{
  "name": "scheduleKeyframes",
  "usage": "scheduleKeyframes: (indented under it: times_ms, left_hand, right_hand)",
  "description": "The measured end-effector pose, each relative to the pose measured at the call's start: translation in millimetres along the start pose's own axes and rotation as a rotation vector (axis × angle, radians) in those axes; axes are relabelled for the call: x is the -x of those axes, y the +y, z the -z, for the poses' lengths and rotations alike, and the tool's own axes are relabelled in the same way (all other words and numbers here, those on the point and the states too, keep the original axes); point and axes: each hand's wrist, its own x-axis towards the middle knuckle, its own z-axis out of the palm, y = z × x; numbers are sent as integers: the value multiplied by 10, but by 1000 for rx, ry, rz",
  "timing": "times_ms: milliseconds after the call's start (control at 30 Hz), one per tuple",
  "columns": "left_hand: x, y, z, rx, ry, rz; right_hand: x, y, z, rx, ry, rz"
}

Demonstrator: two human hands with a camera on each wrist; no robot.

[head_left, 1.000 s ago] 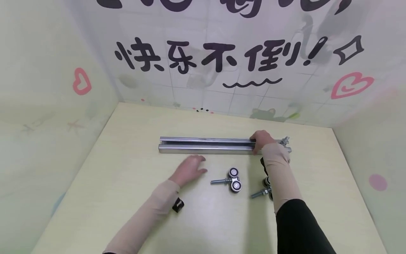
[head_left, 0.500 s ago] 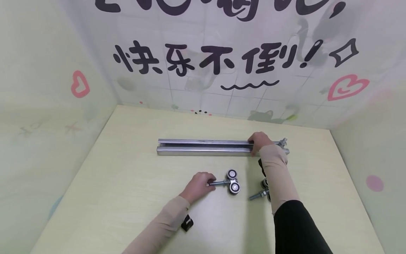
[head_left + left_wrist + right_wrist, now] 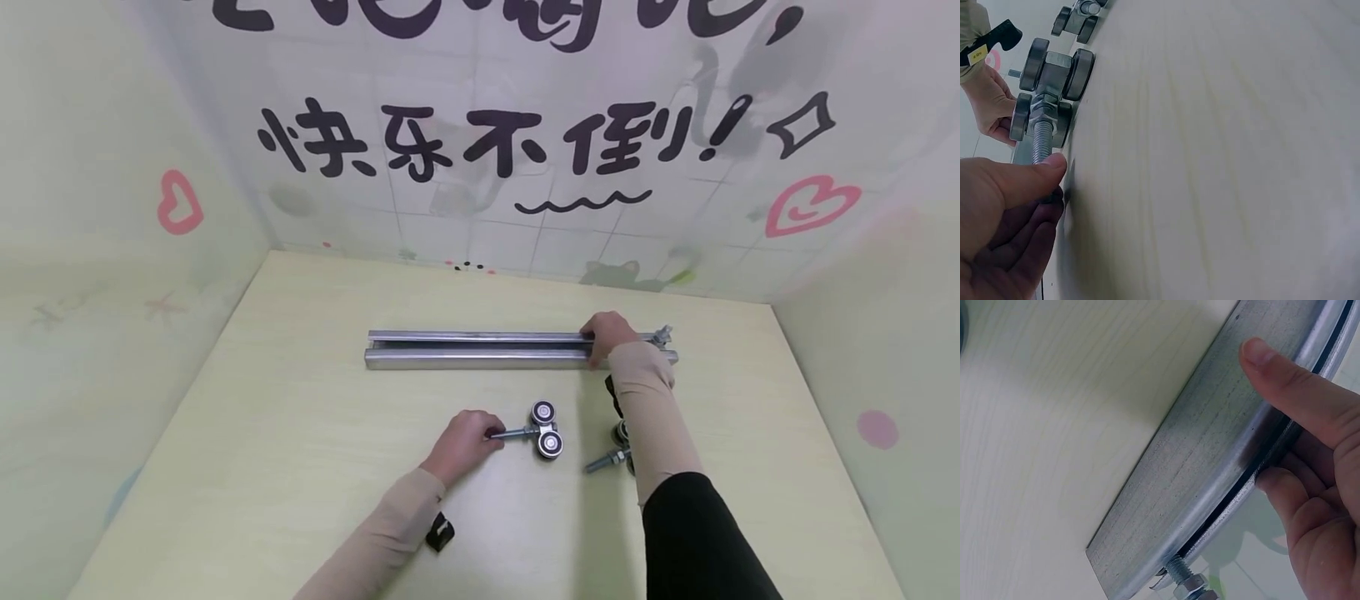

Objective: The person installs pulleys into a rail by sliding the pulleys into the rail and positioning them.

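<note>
My left hand (image 3: 459, 448) pinches the threaded bolt of a roller trolley (image 3: 550, 443), whose dark-rimmed wheels point right. Up close in the left wrist view, thumb and fingers meet on the bolt (image 3: 1042, 140), below its nut. A silver slotted metal rail (image 3: 465, 361) lies crosswise on the table, slot upward. Near its right end my right hand (image 3: 609, 335) grips it, thumb on the near side wall and fingers at the slot in the right wrist view. Beyond that hand, a threaded bolt with nuts (image 3: 1190, 586) sticks out of the slot at the rail's end.
A second roller trolley (image 3: 617, 458) lies right of the first, partly hidden under the right forearm. Printed wall sheets (image 3: 465, 225) enclose the pale wood table (image 3: 300, 417) at the back and both sides.
My left hand has come right and down from below the rail and taken hold of the trolley's bolt. The right hand keeps its grip on the rail.
</note>
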Motion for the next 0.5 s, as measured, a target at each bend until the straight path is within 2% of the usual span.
scheduleKeyframes:
  times_ms: [167, 500]
  left_hand:
    - [39, -9, 25, 1, 19, -10]
    - [136, -82, 124, 23, 38, 33]
  right_hand:
    - [-23, 12, -15, -13, -4, -1]
    - [-5, 0, 14, -2, -8, 3]
